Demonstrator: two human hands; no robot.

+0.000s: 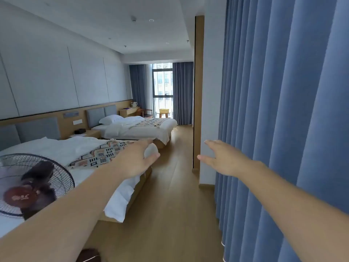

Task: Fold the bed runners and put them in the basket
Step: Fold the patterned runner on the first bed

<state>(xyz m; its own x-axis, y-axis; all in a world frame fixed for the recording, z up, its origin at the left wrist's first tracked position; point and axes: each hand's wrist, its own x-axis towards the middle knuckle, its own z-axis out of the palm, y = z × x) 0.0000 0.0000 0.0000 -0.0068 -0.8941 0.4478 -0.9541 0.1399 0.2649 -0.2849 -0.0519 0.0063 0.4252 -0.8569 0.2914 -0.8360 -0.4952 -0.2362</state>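
A patterned bed runner (pixel 103 153) lies across the foot of the near white bed (pixel 62 148). A second patterned runner (pixel 151 121) lies across the far bed (pixel 136 129). A yellow basket (pixel 164 110) stands on a small round table by the far window. My left hand (pixel 136 159) is stretched forward in front of the near bed's foot corner, fingers apart, holding nothing. My right hand (pixel 224 157) reaches forward over the floor beside the blue curtain, open and empty.
A standing fan (pixel 32 184) is close at the lower left. Blue curtains (pixel 283 120) hang along the right. A wooden floor aisle (pixel 170 186) runs between the beds and a wall post (pixel 198 91). A desk and chair stand at the far end.
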